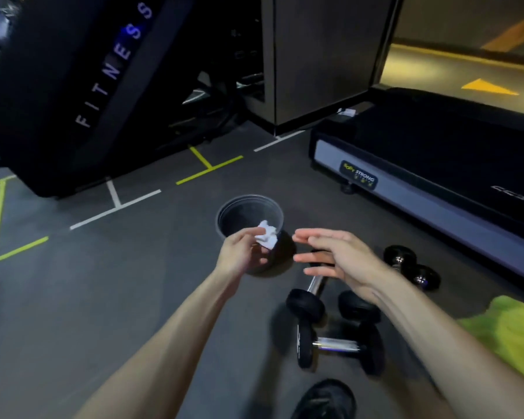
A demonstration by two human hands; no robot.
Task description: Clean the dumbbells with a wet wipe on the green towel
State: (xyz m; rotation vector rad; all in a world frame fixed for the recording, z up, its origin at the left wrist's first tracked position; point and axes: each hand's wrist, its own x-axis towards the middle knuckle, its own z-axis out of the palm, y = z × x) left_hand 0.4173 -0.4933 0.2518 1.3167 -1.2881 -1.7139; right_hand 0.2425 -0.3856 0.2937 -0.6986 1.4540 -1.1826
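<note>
Over the black bin (224,213) — crumpled wet wipe (266,238) in left hand's (242,252) grip, right hand (338,257) open-fingered, empty.

bare forearms (170,337), black shoe (327,400)

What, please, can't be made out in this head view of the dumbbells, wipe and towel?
- Green towel: cut off by the right edge.
- Middle dumbbell: far end behind the right hand.
- Wipe: partly covered by the left hand; wetness not visible.
- Bin: inside too dark.
</note>
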